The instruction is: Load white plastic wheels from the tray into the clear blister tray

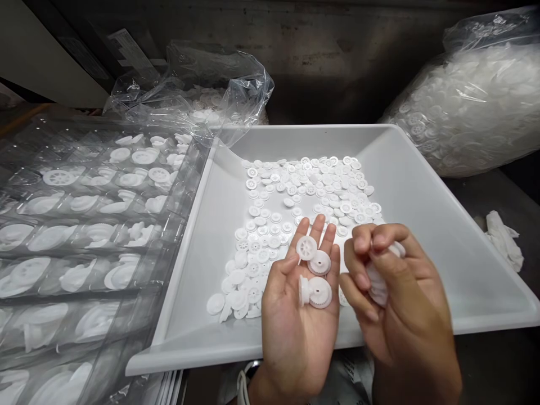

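My left hand (pixel 300 320) is palm up above the tray, its fingers stretched out and slightly cupped. It holds several small white plastic gears (pixel 320 292) on the palm and fingers, with the thumb beside them. Just to its right, my right hand (pixel 396 292) is closed, its fingers curled round a few white discs (pixel 377 284) that look like the same gears. These are partly hidden by the fingers. Below both hands, many loose white gears (pixel 275 229) lie spread over the bottom of the white plastic tray (pixel 426 225).
On the left stands a stack of clear compartment trays (pixel 95 222) with white gears in the pockets. An open clear bag (pixel 248 84) of parts sits behind the tray. A large full bag (pixel 476 107) is at the right, above a crumpled white cloth or glove (pixel 504 242).
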The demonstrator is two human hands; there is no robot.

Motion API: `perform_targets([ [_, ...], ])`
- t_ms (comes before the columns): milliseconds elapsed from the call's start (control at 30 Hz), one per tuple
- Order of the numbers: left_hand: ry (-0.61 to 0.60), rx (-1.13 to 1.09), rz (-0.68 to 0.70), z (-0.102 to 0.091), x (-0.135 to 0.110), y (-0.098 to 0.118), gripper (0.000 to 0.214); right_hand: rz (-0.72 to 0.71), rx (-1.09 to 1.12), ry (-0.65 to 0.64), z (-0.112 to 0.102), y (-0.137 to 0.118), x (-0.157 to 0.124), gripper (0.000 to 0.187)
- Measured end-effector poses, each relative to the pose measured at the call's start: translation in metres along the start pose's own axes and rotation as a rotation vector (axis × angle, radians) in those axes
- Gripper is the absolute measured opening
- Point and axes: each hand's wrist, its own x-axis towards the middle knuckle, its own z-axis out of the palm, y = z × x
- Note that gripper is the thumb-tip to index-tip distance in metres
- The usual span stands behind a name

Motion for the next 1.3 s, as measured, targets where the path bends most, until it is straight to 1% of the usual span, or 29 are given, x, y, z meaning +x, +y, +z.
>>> perform_targets([
  [33, -0.021, -0.003, -0.017, -0.001, 0.0, 0.001, 0.03, -0.046, -0.131, -0.045, -0.004, -0.005, 0.0, 0.007],
  [100, -0.063, -0.002, -0.045, -0.002, -0.001, 0.002, 0.03, -0.202, -0.535, -0.19, -0.011, -0.017, 0.001, 0.013],
  [167, -0.089, 0.015, -0.075, -0.003, -0.002, 0.003, 0.032, -0.376, -0.927, -0.405, -0.018, -0.026, 0.006, 0.018],
  [233, -0.093, 0.038, -0.108, -0.004, -0.003, 0.003, 0.034, -0.471, -1.141, -0.612, -0.023, -0.033, 0.014, 0.019],
  [300, -0.085, 0.054, -0.137, -0.004, -0.003, 0.003, 0.035, -0.481, -1.237, -0.754, -0.026, -0.038, 0.024, 0.019],
  [333, -0.079, 0.056, -0.143, -0.004, -0.002, 0.003, 0.036, -0.459, -1.267, -0.795, -0.026, -0.039, 0.028, 0.019],
  [400, -0.066, 0.056, -0.144, -0.003, -0.002, 0.001, 0.038, -0.413, -1.293, -0.82, -0.025, -0.044, 0.037, 0.017],
  [467, -0.077, 0.054, -0.135, -0.001, -0.001, 0.0, 0.04, -0.366, -1.279, -0.799, -0.022, -0.049, 0.046, 0.013],
  [533, -0.105, 0.052, -0.131, 0.0, 0.0, -0.001, 0.042, -0.265, -1.203, -0.785, -0.018, -0.053, 0.054, 0.012],
  [600, -0.139, 0.054, -0.132, 0.001, -0.001, -0.001, 0.042, -0.164, -1.142, -0.779, -0.014, -0.054, 0.063, 0.016],
  [633, -0.152, 0.055, -0.139, 0.001, -0.001, -0.001, 0.042, -0.145, -1.139, -0.774, -0.013, -0.053, 0.068, 0.019],
  [667, -0.163, 0.057, -0.146, 0.001, -0.002, -0.001, 0.041, -0.154, -1.157, -0.764, -0.013, -0.052, 0.072, 0.021],
  [700, -0.177, 0.06, -0.156, 0.0, -0.002, -0.001, 0.04, -0.192, -1.187, -0.75, -0.014, -0.051, 0.076, 0.021],
  [800, -0.188, 0.056, -0.16, -0.001, -0.003, 0.0, 0.037, -0.363, -1.234, -0.71, -0.019, -0.048, 0.083, 0.011],
  [833, -0.174, 0.052, -0.146, 0.0, -0.002, 0.0, 0.036, -0.429, -1.231, -0.716, -0.022, -0.048, 0.083, 0.008],
  [867, -0.148, 0.046, -0.129, 0.0, -0.002, 0.001, 0.035, -0.495, -1.225, -0.755, -0.023, -0.05, 0.081, 0.008],
  [900, -0.113, 0.042, -0.121, 0.001, -0.001, 0.001, 0.035, -0.554, -1.224, -0.829, -0.025, -0.052, 0.079, 0.01],
  [933, -0.074, 0.037, -0.125, 0.002, 0.0, 0.001, 0.036, -0.597, -1.234, -0.931, -0.025, -0.055, 0.075, 0.012],
  [1000, -0.021, 0.028, -0.161, 0.002, 0.001, 0.001, 0.043, -0.658, -1.28, -1.16, -0.024, -0.059, 0.066, 0.016],
  [1033, -0.01, 0.024, -0.179, 0.002, 0.002, 0.001, 0.047, -0.675, -1.309, -1.245, -0.023, -0.061, 0.062, 0.019],
  [1067, -0.012, 0.023, -0.196, 0.002, 0.002, 0.001, 0.051, -0.678, -1.331, -1.306, -0.021, -0.061, 0.058, 0.02],
  [1133, -0.022, 0.014, -0.198, 0.0, 0.002, 0.001, 0.055, -0.67, -1.341, -1.352, -0.018, -0.059, 0.054, 0.021],
  [1200, -0.03, 0.0, -0.205, -0.002, 0.002, 0.002, 0.053, -0.605, -1.298, -1.317, -0.017, -0.054, 0.055, 0.02],
  [1300, -0.053, 0.001, -0.223, -0.004, 0.003, 0.003, 0.048, -0.383, -1.188, -1.168, -0.019, -0.048, 0.059, 0.022],
])
